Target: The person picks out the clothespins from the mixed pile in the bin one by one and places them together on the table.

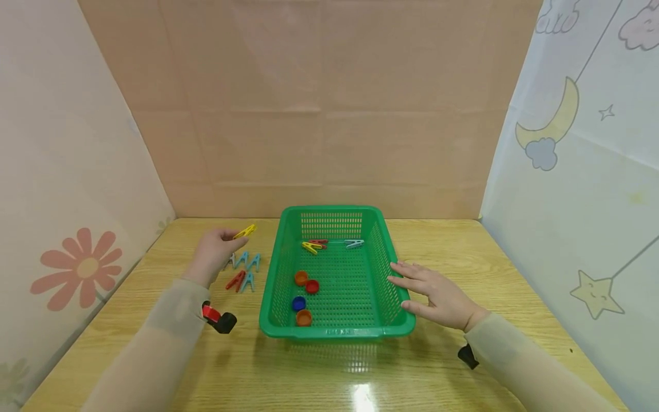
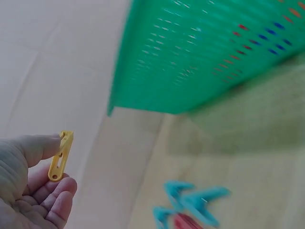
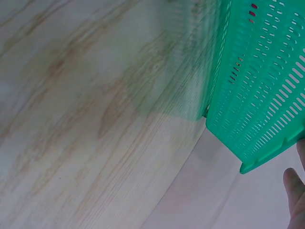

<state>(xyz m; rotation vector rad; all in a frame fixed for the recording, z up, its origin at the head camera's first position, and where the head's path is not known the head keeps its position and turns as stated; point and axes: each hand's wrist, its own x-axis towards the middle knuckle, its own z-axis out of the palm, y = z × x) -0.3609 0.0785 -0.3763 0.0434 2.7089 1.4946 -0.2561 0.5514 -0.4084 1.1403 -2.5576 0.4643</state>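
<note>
Between thumb and fingers, my left hand (image 1: 218, 252) pinches a yellow clothespin (image 1: 246, 231), raised left of the green basket (image 1: 337, 332). The left wrist view shows this clothespin (image 2: 60, 156) up close. My right hand (image 1: 437, 294) touches the basket's right rim with its fingers extended. Inside the basket, a yellow clothespin (image 1: 311, 248), a red clothespin (image 1: 318, 242) and a light blue clothespin (image 1: 354, 244) lie toward the back. On the table below my left hand are several blue clothespins (image 1: 248, 281), a red clothespin (image 1: 236, 280) and a greyish one, partly hidden.
Small round caps lie in the basket's left part: two orange caps (image 1: 304, 318), a red cap (image 1: 312, 286) and a blue cap (image 1: 298, 303). The wooden table (image 1: 221, 372) meets a tan back wall (image 1: 329, 114) and patterned side walls.
</note>
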